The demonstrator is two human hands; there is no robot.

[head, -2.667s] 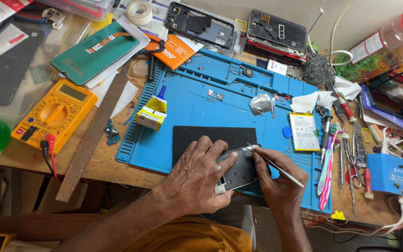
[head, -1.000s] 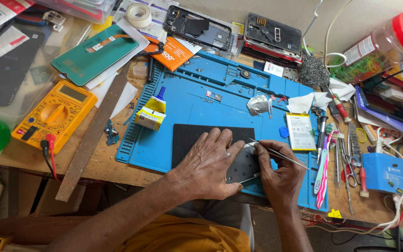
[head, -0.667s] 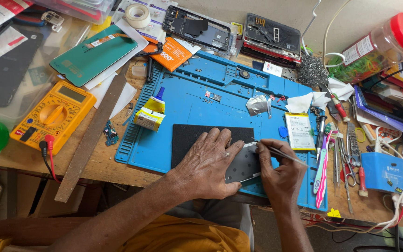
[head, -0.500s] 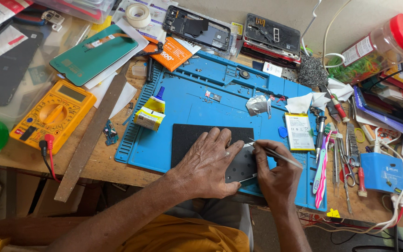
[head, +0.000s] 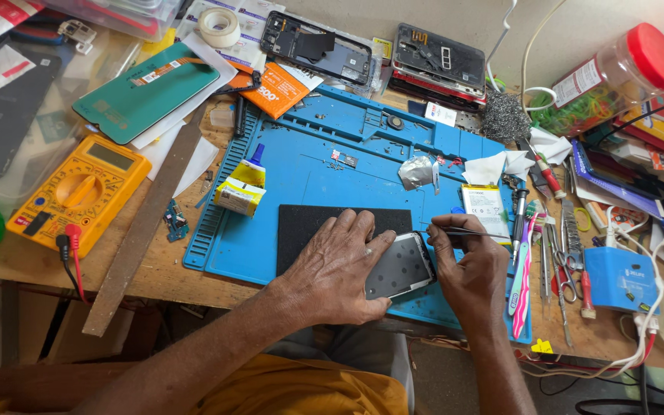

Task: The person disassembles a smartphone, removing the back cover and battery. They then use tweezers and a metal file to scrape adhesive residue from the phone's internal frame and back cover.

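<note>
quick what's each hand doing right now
Left hand: palm down, pressing on the phone frame to hold it steady on the black pad.
Right hand: closed in a pinch on thin tweezers, tip at the frame's upper edge.

I am watching through a single head camera, so no second view is sharing the scene. It is looking steeply down from above the table [head: 155, 284], close enough that the blue mat [head: 332, 169] is filling the middle. The forearms are entering from the bottom edge, putting the left hand [head: 336, 269] and right hand [head: 466, 269] just below centre. The view is facing away from the body toward the wall [head: 578, 23], which is showing along the top right. The table's near edge is running across the lower part, slightly tilted.
</note>
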